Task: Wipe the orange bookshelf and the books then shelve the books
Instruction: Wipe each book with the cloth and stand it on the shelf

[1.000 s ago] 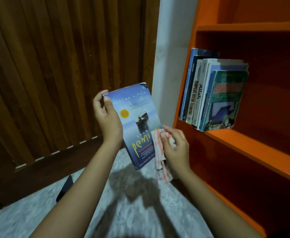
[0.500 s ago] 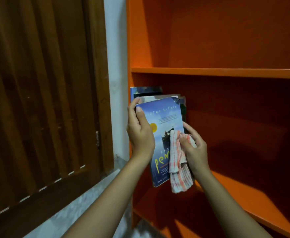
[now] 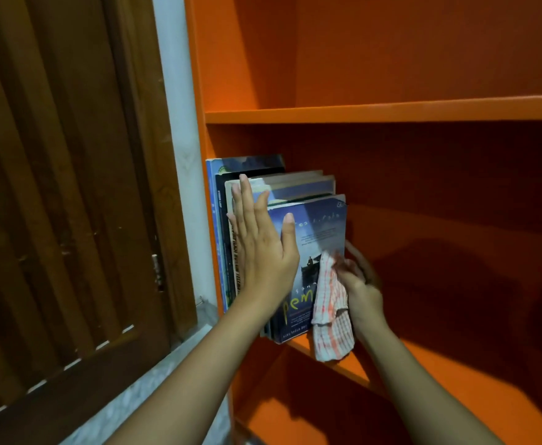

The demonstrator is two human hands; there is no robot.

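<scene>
The flat left hand (image 3: 263,252), fingers straight, pushes the blue paper book (image 3: 321,232) into the row of books (image 3: 295,184) on the orange wooden bookshelf (image 3: 391,112). The right hand (image 3: 359,290) grips the red-and-white checked cloth (image 3: 330,319) and props the book, maybe to stop it tipping.

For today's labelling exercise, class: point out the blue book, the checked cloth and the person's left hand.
blue book (image 3: 324,232): head view, upper part of its front cover.
checked cloth (image 3: 332,329): head view, the lower part that hangs down.
left hand (image 3: 263,252): head view, back of the hand.
</scene>
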